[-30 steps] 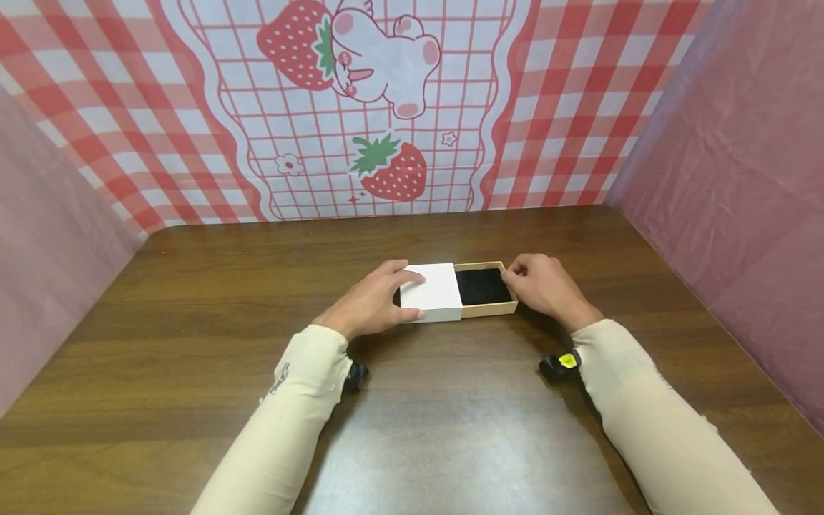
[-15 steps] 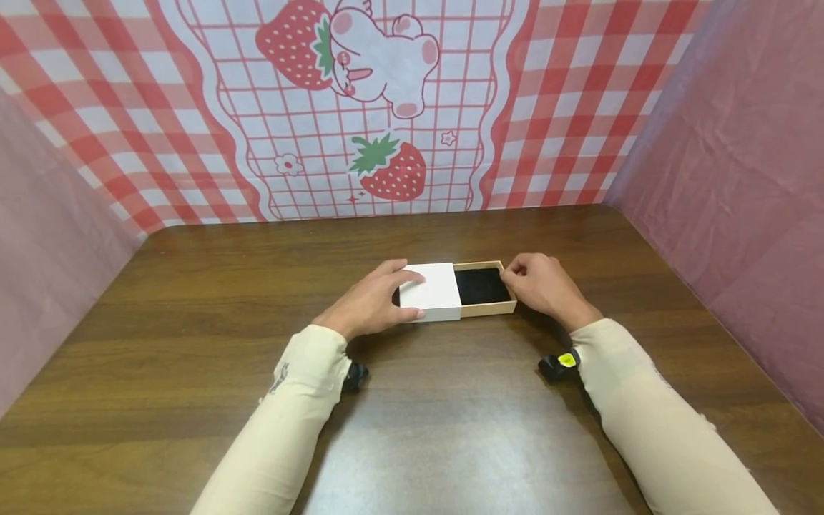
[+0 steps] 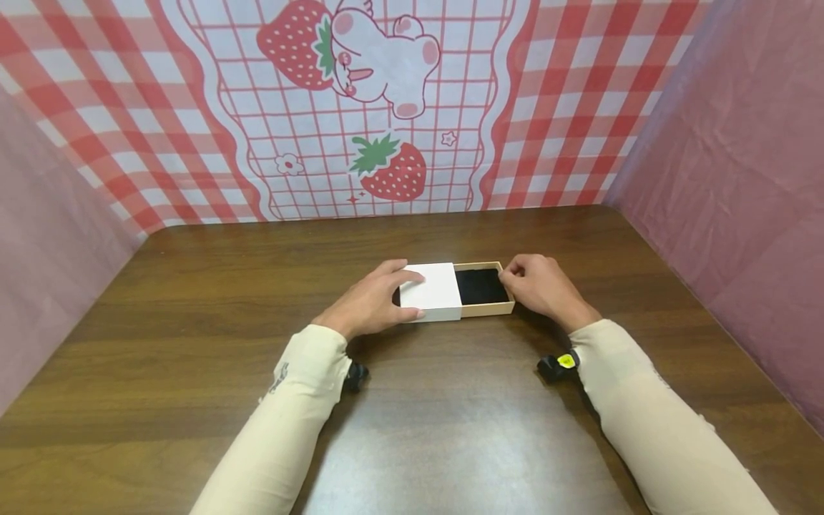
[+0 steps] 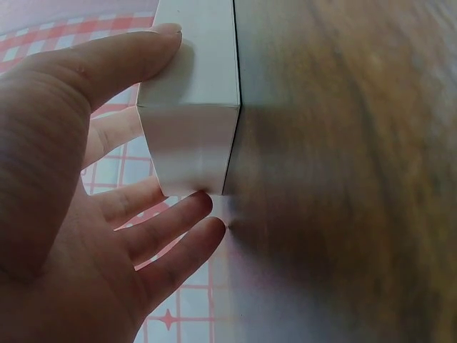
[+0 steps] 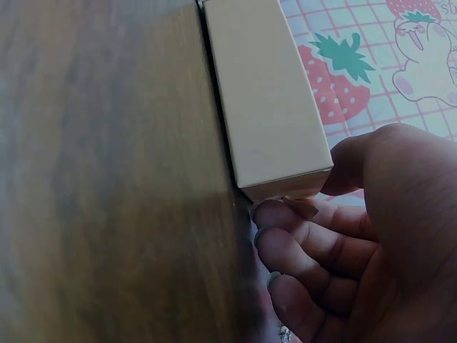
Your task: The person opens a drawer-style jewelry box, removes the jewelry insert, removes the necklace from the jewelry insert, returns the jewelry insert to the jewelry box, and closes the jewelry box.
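A white box sleeve [image 3: 433, 287] lies flat on the table, with a tan inner tray [image 3: 488, 310] sticking out of its right end. Inside the tray is a black lining [image 3: 483, 286]. My left hand [image 3: 370, 300] grips the sleeve's left end; in the left wrist view its thumb [image 4: 143, 57] presses on the near side and the other fingers reach round the end and far side. At the tray's right end, my right hand [image 3: 543, 286] pinches the end wall, where a small brown tab [image 5: 301, 207] shows between curled fingers; the thumb tip is hidden behind the tray.
The brown wooden table [image 3: 425, 422] extends all round the box. Behind it hangs a red-and-white checked cloth [image 3: 566, 107] with strawberries, and pink cloths [image 3: 740, 179] flank both sides. Black wrist cameras [image 3: 551, 368] sit under the sleeves.
The tray and my right hand have shifted very slightly left, so a little less of the tray sticks out. The left hand and the sleeve stay in place.
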Available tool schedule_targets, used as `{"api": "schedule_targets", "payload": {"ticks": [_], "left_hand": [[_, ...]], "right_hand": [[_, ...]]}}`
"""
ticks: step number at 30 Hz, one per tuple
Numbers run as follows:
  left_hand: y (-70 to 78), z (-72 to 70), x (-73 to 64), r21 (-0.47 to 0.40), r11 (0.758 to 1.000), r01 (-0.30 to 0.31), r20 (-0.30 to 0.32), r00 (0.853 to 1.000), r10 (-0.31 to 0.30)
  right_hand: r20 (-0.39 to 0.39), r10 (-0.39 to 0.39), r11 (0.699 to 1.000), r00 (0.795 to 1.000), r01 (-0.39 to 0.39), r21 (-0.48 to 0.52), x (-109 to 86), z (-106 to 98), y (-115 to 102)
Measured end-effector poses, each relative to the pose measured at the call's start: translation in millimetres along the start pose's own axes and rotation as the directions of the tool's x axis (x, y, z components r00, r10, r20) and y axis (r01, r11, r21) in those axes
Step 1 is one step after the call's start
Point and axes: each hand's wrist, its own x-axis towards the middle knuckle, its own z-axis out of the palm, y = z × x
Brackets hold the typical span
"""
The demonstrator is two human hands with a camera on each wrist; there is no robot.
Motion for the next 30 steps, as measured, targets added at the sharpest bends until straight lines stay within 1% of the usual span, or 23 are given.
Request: {"api": "schedule_targets", "payload": {"ticks": [14,22,30], "left_hand": [[1.4,0.0,-0.1,0.001,1.000,0.018,0.008,1.000,-0.018],[-0.4,0.6,0.6,0.011,1.000,-0.015,-0.002,1.000,0.015],[-0.6,1.5,0.4,0.007,1.000,0.006,0.004,1.000,-0.006]], "right_hand": [[0.015,-0.009,1.000,1.000,0.010,-0.001,-0.5,-1.2,-0.5],[0.001,-0.034,0.999,0.999,0.034,0.014,-0.2,0.6,1.0],[0.009,-0.038,0.999,0.999,0.038,0.030,-0.2,1.8,1.4]]}}
